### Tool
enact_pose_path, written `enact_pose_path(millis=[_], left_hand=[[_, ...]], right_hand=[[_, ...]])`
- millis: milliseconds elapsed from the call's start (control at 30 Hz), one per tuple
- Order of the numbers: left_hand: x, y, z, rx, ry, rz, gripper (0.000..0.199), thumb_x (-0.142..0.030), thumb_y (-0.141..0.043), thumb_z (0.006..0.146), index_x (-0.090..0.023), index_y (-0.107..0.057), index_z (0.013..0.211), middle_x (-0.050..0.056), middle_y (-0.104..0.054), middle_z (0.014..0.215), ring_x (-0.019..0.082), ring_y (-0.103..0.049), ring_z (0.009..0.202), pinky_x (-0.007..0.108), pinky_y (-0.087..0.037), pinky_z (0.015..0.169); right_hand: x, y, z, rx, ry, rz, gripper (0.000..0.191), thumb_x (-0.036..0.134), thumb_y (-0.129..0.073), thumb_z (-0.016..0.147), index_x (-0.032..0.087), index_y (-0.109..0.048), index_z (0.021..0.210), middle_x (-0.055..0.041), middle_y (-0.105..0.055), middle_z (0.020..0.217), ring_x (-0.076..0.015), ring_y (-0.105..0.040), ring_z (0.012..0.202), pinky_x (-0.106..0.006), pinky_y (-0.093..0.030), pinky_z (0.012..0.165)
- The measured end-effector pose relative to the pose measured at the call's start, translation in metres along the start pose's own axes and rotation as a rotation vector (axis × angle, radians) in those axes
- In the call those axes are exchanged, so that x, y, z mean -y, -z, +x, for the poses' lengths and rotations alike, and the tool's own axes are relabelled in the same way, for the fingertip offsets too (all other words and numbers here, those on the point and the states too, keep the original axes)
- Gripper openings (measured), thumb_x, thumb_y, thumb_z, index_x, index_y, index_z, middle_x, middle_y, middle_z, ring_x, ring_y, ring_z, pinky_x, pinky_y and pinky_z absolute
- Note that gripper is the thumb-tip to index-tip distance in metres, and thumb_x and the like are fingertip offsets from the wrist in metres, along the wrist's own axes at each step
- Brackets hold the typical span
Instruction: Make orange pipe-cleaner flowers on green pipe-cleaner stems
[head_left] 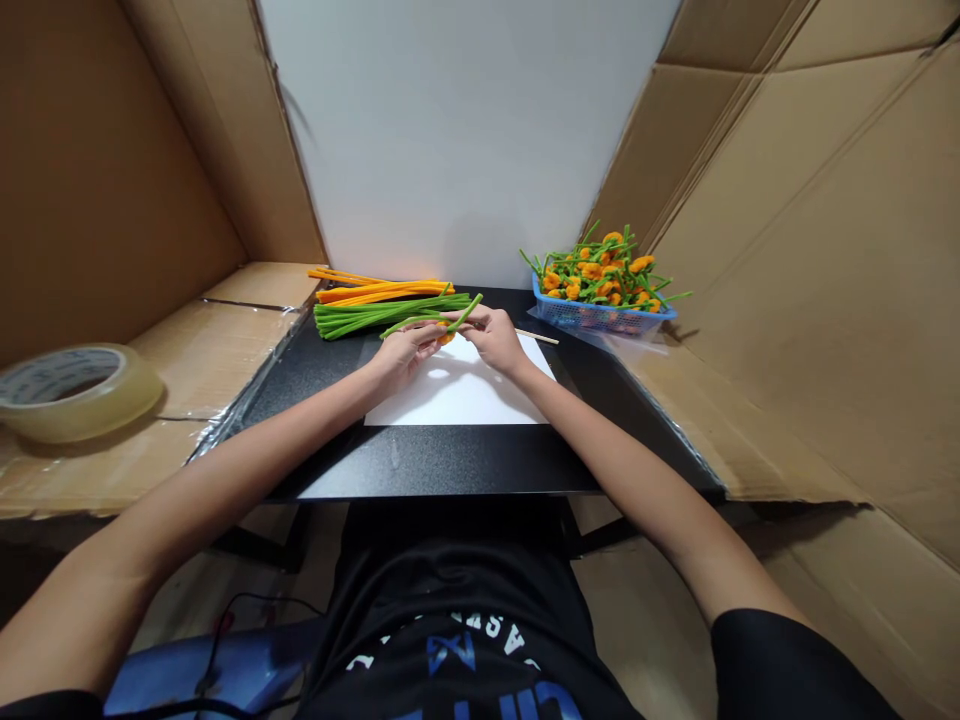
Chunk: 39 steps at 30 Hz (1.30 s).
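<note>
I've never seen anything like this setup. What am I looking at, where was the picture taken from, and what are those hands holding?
There is no machine arm here: these are a person's own bare arms. The single picture comes from a camera worn on the head, looking forward and down.

The left hand and right hand meet over a white sheet on a black table. Together they hold a small orange and green piece; the fingers hide part of it.

Behind the left hand lie green strips and, farther back, orange strips. At the back right, a blue basket holds orange flowers with green stems. On cardboard at the far left sits a roll of tape.
</note>
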<state>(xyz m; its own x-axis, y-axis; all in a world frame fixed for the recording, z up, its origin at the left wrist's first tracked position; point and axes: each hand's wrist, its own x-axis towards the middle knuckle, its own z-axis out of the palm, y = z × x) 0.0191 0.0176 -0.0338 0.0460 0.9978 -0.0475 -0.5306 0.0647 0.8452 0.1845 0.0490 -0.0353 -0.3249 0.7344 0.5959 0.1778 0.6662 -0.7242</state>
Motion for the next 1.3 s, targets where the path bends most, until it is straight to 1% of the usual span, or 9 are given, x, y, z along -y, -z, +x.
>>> enact_pose_path(millis=[133,300,433,567,700,800,967,1200,1300], left_hand=[[0.000,0.002,0.000,-0.052,-0.042,-0.020,0.023,-0.009,-0.086,0.063,-0.013,-0.067,0.076,0.002,-0.070,0.076,0.010,-0.066,0.074,0.020,-0.053,0.072],[-0.001,0.000,-0.005,-0.088,-0.061,0.062,0.020,-0.022,-0.085,0.073,-0.014,-0.069,0.082,0.005,-0.072,0.084,0.013,-0.069,0.079,0.029,-0.057,0.082],[-0.001,-0.006,-0.010,-0.035,-0.080,0.007,0.017,-0.007,-0.081,0.071,-0.011,-0.069,0.081,0.006,-0.073,0.084,0.015,-0.071,0.083,0.032,-0.058,0.093],[-0.001,-0.007,-0.010,0.018,-0.087,-0.025,0.019,0.001,-0.078,0.069,-0.009,-0.068,0.081,0.006,-0.073,0.085,0.016,-0.073,0.087,0.033,-0.056,0.100],[0.001,-0.004,-0.010,0.036,-0.115,-0.031,0.028,-0.004,-0.081,0.069,-0.013,-0.068,0.092,0.005,-0.073,0.089,0.019,-0.073,0.095,0.037,-0.056,0.102],[0.002,-0.003,-0.011,0.053,-0.152,0.010,0.027,-0.010,-0.084,0.069,-0.015,-0.070,0.091,0.004,-0.074,0.090,0.020,-0.073,0.098,0.038,-0.056,0.102],[0.001,-0.003,-0.010,0.074,-0.187,0.040,0.016,-0.015,-0.084,0.071,-0.013,-0.072,0.080,0.005,-0.074,0.086,0.019,-0.073,0.093,0.038,-0.056,0.101],[-0.004,-0.002,-0.008,0.042,-0.194,0.082,0.016,-0.014,-0.083,0.067,-0.014,-0.067,0.071,0.002,-0.069,0.075,0.016,-0.071,0.083,0.038,-0.056,0.099],[-0.005,-0.003,-0.010,0.069,-0.217,0.104,0.016,-0.016,-0.083,0.067,-0.014,-0.068,0.072,0.002,-0.070,0.074,0.016,-0.071,0.079,0.038,-0.056,0.096]], right_hand=[[-0.002,-0.003,0.001,-0.034,-0.089,0.112,0.033,0.049,-0.077,0.076,0.019,-0.081,0.090,-0.0090,-0.076,0.092,-0.0233,-0.070,0.089,-0.039,-0.054,0.089],[0.006,-0.013,-0.005,-0.176,-0.135,0.153,0.039,0.043,-0.079,0.074,0.017,-0.076,0.102,-0.0075,-0.076,0.090,-0.0194,-0.070,0.083,-0.035,-0.056,0.083],[0.011,-0.014,-0.007,-0.237,-0.129,0.136,0.032,0.044,-0.078,0.075,0.016,-0.075,0.090,-0.0073,-0.075,0.086,-0.0197,-0.070,0.081,-0.035,-0.057,0.081],[0.010,-0.009,-0.005,-0.197,-0.113,0.175,0.033,0.047,-0.077,0.075,0.016,-0.076,0.084,-0.0070,-0.075,0.083,-0.0207,-0.070,0.080,-0.036,-0.056,0.080],[0.006,-0.006,-0.004,-0.138,-0.106,0.130,0.030,0.045,-0.075,0.077,0.016,-0.076,0.083,-0.0068,-0.075,0.084,-0.0213,-0.070,0.084,-0.036,-0.055,0.083],[0.005,-0.004,-0.003,-0.132,-0.074,0.047,0.026,0.043,-0.074,0.080,0.018,-0.077,0.081,-0.0072,-0.074,0.088,-0.0207,-0.069,0.085,-0.035,-0.054,0.081],[0.009,0.003,-0.001,-0.097,-0.008,0.006,0.028,0.048,-0.078,0.077,0.020,-0.078,0.081,-0.0079,-0.072,0.090,-0.0208,-0.067,0.085,-0.034,-0.053,0.074],[0.021,0.007,-0.005,-0.084,0.058,-0.134,0.026,0.048,-0.077,0.080,0.023,-0.079,0.084,-0.0072,-0.072,0.088,-0.0196,-0.064,0.078,-0.035,-0.052,0.072],[0.020,0.006,-0.006,-0.097,0.097,-0.151,0.022,0.045,-0.075,0.083,0.023,-0.080,0.084,-0.0068,-0.071,0.086,-0.0191,-0.062,0.076,-0.035,-0.052,0.071]])
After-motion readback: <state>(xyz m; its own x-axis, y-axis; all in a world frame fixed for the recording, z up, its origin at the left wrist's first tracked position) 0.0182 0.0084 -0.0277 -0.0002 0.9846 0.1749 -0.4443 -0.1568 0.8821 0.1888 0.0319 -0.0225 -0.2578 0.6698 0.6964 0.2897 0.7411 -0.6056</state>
